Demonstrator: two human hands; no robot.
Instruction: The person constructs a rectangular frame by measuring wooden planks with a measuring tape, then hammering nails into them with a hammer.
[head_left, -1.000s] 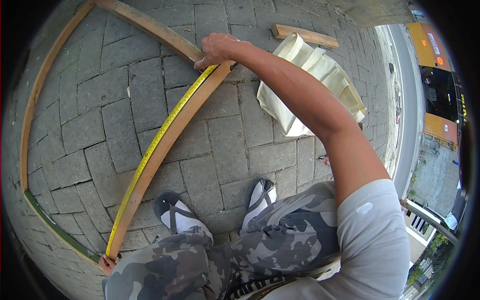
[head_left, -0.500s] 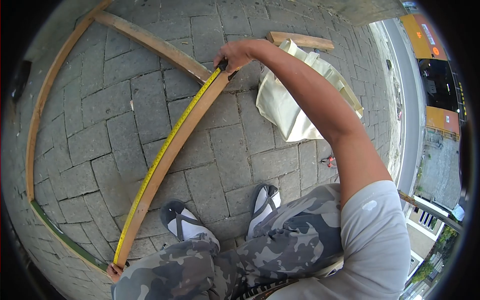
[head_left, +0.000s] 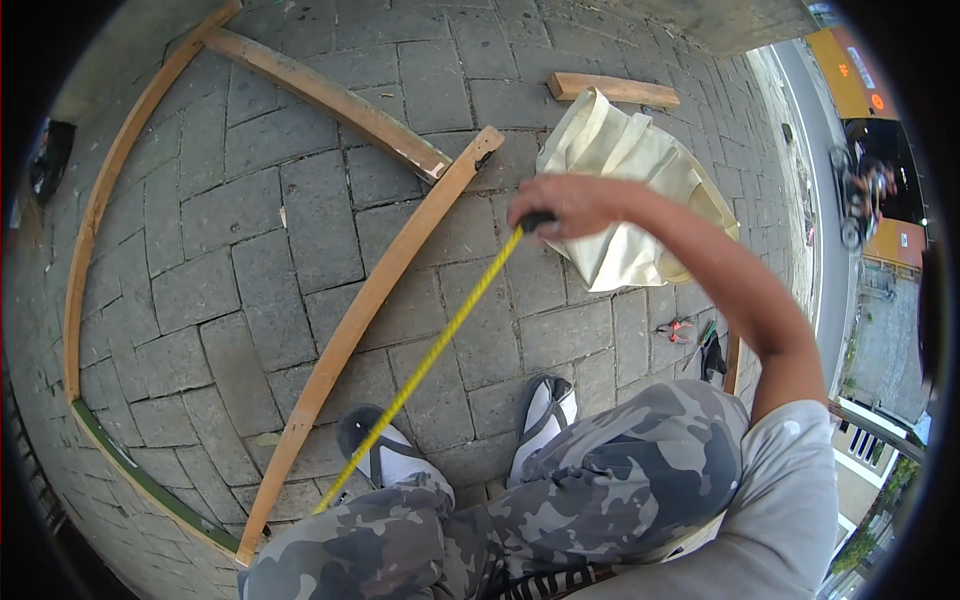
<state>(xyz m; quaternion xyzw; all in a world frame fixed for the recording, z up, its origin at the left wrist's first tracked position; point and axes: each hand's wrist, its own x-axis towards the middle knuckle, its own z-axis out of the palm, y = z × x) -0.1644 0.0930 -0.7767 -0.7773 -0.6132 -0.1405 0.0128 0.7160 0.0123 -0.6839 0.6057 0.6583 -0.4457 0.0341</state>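
My right hand [head_left: 572,205] is closed around the black case of a tape measure [head_left: 537,219], above the paving near a cream cloth bag [head_left: 645,195]. From the case the yellow tape blade [head_left: 430,360] stretches down and left, passing over one foot until my knee covers its end. Out of sight is my left hand. Left of the blade, apart from it, a long wooden plank [head_left: 350,330] lies on the ground, its far end close to a second wooden beam [head_left: 325,97].
Another wooden length [head_left: 105,200] and a green-faced piece [head_left: 150,480] border the left side. Beyond the bag lies a short wood block [head_left: 615,90]. Red-handled pliers [head_left: 675,328] and a screwdriver [head_left: 704,336] rest on the right. A motorcycle [head_left: 862,195] is on the road.
My right hand has lifted the tape measure off the plank and moved it right and nearer. The blade has swung away from the plank. My left hand has left the view.
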